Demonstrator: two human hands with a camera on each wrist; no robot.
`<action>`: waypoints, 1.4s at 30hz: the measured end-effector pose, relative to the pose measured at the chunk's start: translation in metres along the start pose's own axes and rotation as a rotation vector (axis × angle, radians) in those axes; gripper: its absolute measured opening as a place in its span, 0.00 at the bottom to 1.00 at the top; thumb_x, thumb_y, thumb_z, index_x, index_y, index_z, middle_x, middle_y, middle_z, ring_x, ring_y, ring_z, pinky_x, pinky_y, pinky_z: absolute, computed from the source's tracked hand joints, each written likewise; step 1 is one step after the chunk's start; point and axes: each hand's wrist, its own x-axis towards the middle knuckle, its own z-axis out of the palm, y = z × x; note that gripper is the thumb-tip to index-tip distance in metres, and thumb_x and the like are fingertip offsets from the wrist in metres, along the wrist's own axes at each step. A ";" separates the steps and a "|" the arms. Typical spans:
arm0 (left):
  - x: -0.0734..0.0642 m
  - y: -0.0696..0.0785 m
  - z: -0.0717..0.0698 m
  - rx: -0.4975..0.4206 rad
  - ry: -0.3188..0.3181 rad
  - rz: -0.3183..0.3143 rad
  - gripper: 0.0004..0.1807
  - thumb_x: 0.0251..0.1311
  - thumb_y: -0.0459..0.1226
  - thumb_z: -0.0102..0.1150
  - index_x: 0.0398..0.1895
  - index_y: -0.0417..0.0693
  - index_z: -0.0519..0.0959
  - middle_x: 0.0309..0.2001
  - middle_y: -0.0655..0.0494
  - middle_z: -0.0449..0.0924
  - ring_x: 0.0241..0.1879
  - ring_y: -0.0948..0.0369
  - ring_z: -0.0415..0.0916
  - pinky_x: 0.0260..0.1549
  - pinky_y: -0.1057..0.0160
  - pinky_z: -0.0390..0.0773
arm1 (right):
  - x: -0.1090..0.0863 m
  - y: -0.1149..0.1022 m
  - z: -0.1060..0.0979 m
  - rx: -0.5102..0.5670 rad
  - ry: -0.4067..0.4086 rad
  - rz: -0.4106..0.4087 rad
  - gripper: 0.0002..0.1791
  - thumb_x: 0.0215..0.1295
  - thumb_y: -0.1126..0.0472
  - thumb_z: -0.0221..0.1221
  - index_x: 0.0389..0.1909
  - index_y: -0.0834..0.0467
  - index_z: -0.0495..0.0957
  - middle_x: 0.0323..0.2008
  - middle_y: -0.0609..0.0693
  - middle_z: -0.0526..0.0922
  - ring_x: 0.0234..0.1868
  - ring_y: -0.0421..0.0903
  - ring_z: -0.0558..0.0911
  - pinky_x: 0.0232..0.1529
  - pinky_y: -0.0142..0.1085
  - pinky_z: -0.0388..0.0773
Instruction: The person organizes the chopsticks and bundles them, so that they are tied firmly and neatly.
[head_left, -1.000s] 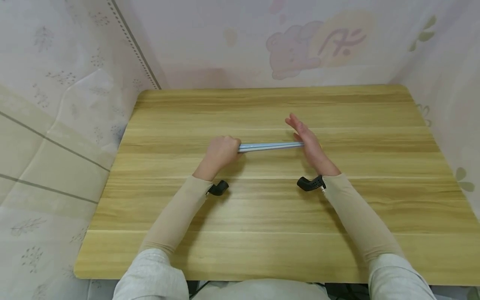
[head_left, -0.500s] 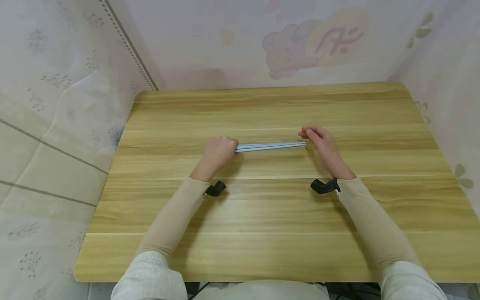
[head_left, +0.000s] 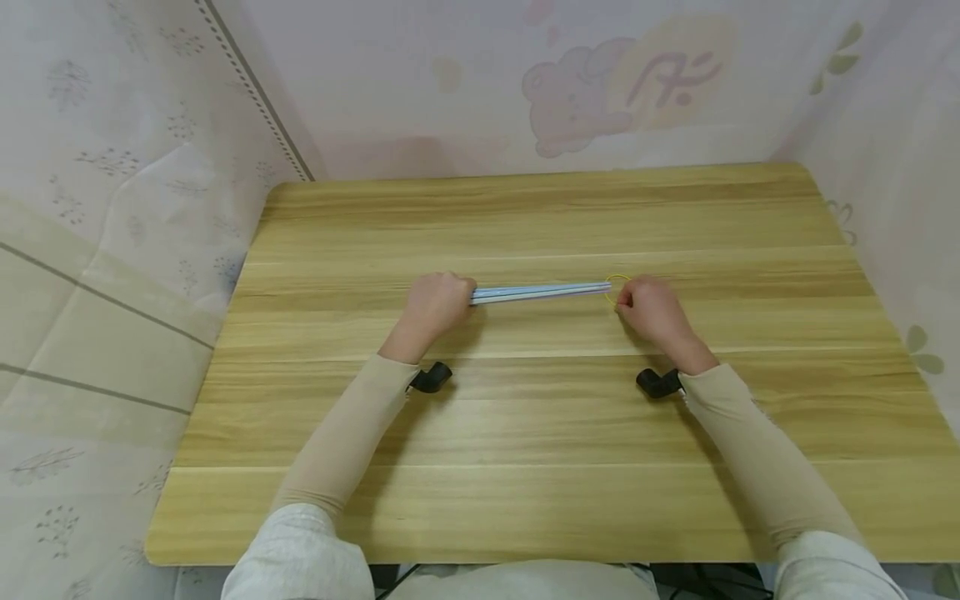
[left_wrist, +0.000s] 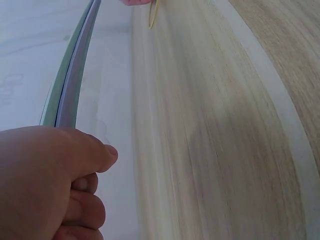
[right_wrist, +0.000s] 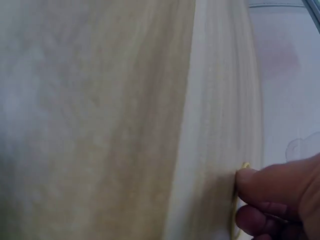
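Observation:
In the head view my left hand (head_left: 437, 307) grips a bundle of pastel chopsticks (head_left: 540, 292) by one end. They point to the right, held above the table. The left wrist view shows blue-green and lilac chopsticks (left_wrist: 75, 75) rising out of the curled fist. My right hand (head_left: 656, 312) pinches a thin yellow rubber band (head_left: 618, 276) between thumb and fingers. The band's loop hangs around the free tips of the bundle, stretched wide of them. Close up in the right wrist view, the rubber band (right_wrist: 234, 215) runs down past the thumb tip.
Both hands are over a wood-grain table (head_left: 480, 467). Pale patterned sheeting (head_left: 420, 83) covers the walls behind it and at both sides. A black wrist camera (head_left: 432, 377) sits on the left wrist, another black camera (head_left: 658, 383) on the right.
My right hand has drawn back rightward from the chopstick tips, and its straight fingers have curled to pinch the rubber band, which now shows as a loop. The left hand stays nearly still.

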 end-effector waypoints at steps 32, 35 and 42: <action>-0.002 0.003 0.001 -0.030 -0.045 -0.033 0.09 0.59 0.38 0.58 0.22 0.46 0.77 0.16 0.55 0.69 0.17 0.61 0.59 0.13 0.63 0.65 | -0.002 -0.040 -0.021 0.632 0.052 0.169 0.16 0.73 0.51 0.48 0.43 0.61 0.74 0.19 0.49 0.79 0.15 0.41 0.71 0.18 0.32 0.69; -0.002 0.003 0.002 -0.026 -0.042 -0.039 0.10 0.59 0.38 0.58 0.21 0.46 0.76 0.16 0.56 0.68 0.17 0.61 0.58 0.13 0.63 0.64 | -0.001 -0.049 -0.019 0.626 0.039 0.120 0.14 0.73 0.52 0.49 0.41 0.60 0.74 0.20 0.51 0.79 0.14 0.42 0.72 0.17 0.32 0.68; -0.001 0.004 0.000 -0.028 -0.034 -0.042 0.10 0.59 0.39 0.59 0.22 0.46 0.77 0.16 0.56 0.69 0.16 0.61 0.58 0.13 0.63 0.64 | -0.007 -0.065 -0.011 0.660 0.029 0.040 0.14 0.72 0.54 0.50 0.41 0.63 0.74 0.22 0.56 0.80 0.15 0.43 0.72 0.16 0.31 0.67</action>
